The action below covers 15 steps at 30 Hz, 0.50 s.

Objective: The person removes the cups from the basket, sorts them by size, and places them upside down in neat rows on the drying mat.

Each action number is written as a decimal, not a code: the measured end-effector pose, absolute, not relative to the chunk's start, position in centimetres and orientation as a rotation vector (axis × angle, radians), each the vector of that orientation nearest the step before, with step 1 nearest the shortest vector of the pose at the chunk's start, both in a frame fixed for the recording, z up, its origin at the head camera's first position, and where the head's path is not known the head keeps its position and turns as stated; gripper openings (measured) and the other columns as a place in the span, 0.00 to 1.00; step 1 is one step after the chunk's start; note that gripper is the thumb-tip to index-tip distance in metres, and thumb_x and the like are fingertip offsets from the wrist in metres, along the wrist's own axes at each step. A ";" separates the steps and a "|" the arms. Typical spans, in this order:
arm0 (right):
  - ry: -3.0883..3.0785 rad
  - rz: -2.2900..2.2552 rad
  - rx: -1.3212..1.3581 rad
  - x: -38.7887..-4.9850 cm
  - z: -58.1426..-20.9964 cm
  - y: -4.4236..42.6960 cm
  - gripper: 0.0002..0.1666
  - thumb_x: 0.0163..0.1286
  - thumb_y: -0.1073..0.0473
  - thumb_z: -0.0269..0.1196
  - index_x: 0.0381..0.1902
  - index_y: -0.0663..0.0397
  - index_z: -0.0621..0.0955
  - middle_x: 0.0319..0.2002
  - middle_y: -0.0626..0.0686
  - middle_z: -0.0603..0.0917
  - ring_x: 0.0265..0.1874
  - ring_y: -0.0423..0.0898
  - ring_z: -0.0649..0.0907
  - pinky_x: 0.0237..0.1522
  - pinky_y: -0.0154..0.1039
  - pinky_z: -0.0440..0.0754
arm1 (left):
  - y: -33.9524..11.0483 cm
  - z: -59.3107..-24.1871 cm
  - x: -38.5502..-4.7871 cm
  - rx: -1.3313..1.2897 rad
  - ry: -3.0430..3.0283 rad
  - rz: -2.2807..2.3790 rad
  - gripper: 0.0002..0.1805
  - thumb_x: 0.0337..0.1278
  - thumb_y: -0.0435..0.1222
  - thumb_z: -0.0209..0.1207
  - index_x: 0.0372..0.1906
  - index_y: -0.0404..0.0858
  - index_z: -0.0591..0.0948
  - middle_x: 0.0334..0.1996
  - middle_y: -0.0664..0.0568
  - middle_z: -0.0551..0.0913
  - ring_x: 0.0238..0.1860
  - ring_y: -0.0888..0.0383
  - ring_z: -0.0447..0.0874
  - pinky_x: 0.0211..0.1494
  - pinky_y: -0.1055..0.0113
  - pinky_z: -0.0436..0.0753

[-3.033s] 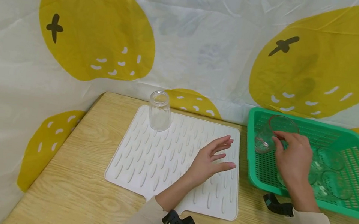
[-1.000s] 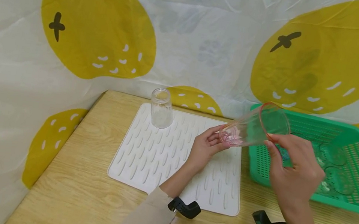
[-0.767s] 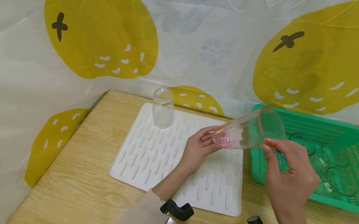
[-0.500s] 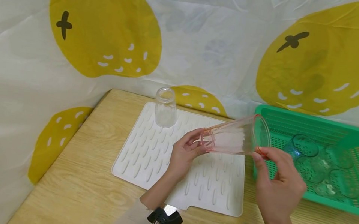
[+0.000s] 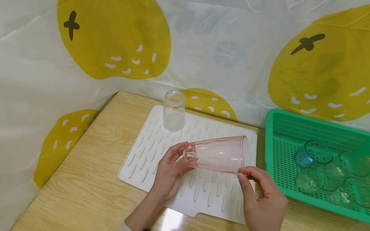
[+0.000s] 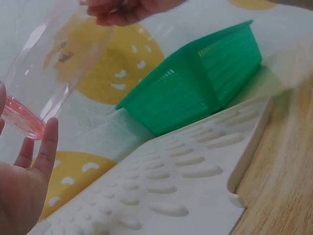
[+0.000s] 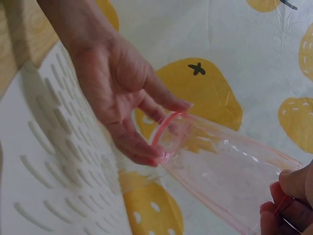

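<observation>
A clear pink drinking glass (image 5: 216, 153) lies nearly level in the air above a white ridged drying mat (image 5: 146, 157), its base to the left and its mouth to the right. My left hand (image 5: 168, 174) holds the base between thumb and fingers, as the right wrist view also shows around the pink base ring (image 7: 166, 132). With thumb and fingertips my right hand (image 5: 264, 204) pinches the rim. Behind, a clear glass (image 5: 174, 112) stands upside down on the mat's back left part.
At the right a green plastic basket (image 5: 320, 205) holds several glasses, one of them a blue-tinted glass (image 5: 306, 157). Mat and basket rest on a wooden table (image 5: 73, 190). A white curtain (image 5: 220, 57) with yellow fruit prints hangs close behind.
The right hand has lifted the pink glass out of the basket, and the left hand has taken its base. Both hands have since carried it left and toward me over the mat, turning it more level.
</observation>
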State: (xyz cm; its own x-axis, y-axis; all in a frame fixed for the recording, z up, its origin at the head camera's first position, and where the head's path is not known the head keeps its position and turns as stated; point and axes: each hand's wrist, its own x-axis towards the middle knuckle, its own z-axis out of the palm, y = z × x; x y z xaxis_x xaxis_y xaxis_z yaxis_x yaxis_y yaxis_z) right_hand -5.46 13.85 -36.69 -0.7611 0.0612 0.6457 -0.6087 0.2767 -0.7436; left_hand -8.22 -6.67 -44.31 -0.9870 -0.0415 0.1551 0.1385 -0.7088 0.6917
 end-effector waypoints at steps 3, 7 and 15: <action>-2.019 1.571 0.477 -5.0 -37.5 13.7 0.17 0.51 0.86 0.63 0.38 0.71 0.82 0.34 0.60 0.83 0.36 0.43 0.81 0.45 0.29 0.80 | -7.3 -44.2 -7.8 -0.195 -1.166 -2.825 0.27 0.57 0.28 0.63 0.62 0.38 0.71 0.57 0.41 0.71 0.49 0.52 0.78 0.52 0.59 0.80; -2.077 1.564 0.506 -4.5 -38.7 13.7 0.19 0.50 0.86 0.64 0.39 0.68 0.82 0.34 0.58 0.84 0.38 0.41 0.83 0.45 0.30 0.80 | -8.3 -44.2 -7.1 -0.193 -1.230 -2.798 0.30 0.56 0.29 0.64 0.64 0.37 0.70 0.57 0.42 0.70 0.51 0.50 0.78 0.52 0.60 0.81; -2.108 1.567 0.633 -4.2 -39.8 13.4 0.22 0.47 0.86 0.65 0.38 0.63 0.82 0.35 0.56 0.85 0.39 0.41 0.84 0.43 0.30 0.81 | -9.8 -44.0 -6.3 -0.160 -1.336 -2.715 0.30 0.56 0.26 0.63 0.65 0.33 0.69 0.55 0.41 0.71 0.54 0.47 0.77 0.49 0.61 0.82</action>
State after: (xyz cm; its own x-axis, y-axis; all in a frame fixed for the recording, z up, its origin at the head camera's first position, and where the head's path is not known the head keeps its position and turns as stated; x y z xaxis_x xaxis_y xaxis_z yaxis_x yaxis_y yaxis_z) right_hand -4.24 13.39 -39.81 -0.8003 -0.1014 0.5909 -0.5951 0.2549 -0.7622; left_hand -6.30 -9.79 -43.95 -0.9883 -0.0532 0.1432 0.1459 -0.6064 0.7817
